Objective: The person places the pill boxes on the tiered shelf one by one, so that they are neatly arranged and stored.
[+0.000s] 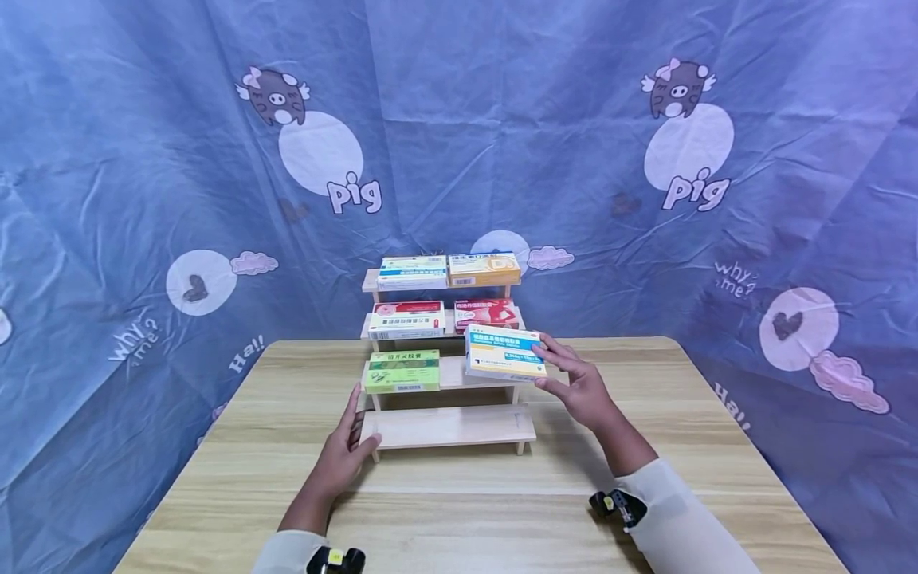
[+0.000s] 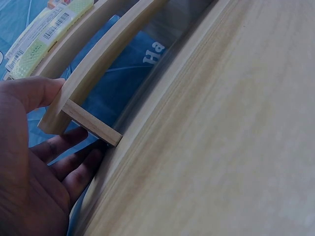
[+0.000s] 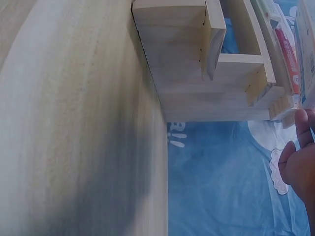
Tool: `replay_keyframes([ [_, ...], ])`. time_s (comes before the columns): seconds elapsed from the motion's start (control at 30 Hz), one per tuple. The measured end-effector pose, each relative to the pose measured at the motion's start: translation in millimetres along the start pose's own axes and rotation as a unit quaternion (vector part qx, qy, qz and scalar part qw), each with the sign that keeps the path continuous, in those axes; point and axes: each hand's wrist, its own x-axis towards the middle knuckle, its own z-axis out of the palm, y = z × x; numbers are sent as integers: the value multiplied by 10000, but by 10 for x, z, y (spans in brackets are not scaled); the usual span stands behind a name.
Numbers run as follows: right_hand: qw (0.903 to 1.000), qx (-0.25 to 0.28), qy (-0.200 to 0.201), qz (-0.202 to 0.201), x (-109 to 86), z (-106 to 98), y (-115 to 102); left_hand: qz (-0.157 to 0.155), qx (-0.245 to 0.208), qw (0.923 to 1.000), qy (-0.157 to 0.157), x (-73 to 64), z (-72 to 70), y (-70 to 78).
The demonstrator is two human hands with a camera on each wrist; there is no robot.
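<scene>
My right hand (image 1: 584, 391) pinches a white, blue and yellow medicine box (image 1: 502, 351) by its right edge. The box is tilted above the right part of the third step down of a wooden display rack (image 1: 445, 426). In the right wrist view only part of this hand (image 3: 300, 160) shows at the right edge. My left hand (image 1: 340, 454) grips the left end of the rack's lowest step. In the left wrist view its thumb lies on the board and other fingers curl beneath. A green medicine box (image 1: 403, 371) sits just above that hand, on the third step's left side.
On the top step are a white-blue box (image 1: 412, 272) and an orange-white box (image 1: 484, 269). Below them sit a red-white box (image 1: 407, 319) and a red-pink box (image 1: 486, 312). The rack stands on a wood-grain table (image 1: 287, 414), before a blue printed curtain (image 1: 459, 143).
</scene>
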Motion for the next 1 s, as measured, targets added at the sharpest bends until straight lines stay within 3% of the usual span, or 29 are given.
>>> replay_keyframes([
  [0.5,9988,-290,-391,96,-15,-77,0,-22,37,10000,20,6,6,-8],
  [1.0,9959,-431,-612,517,48,61,81,93,117,9998,102,18,13,-39],
])
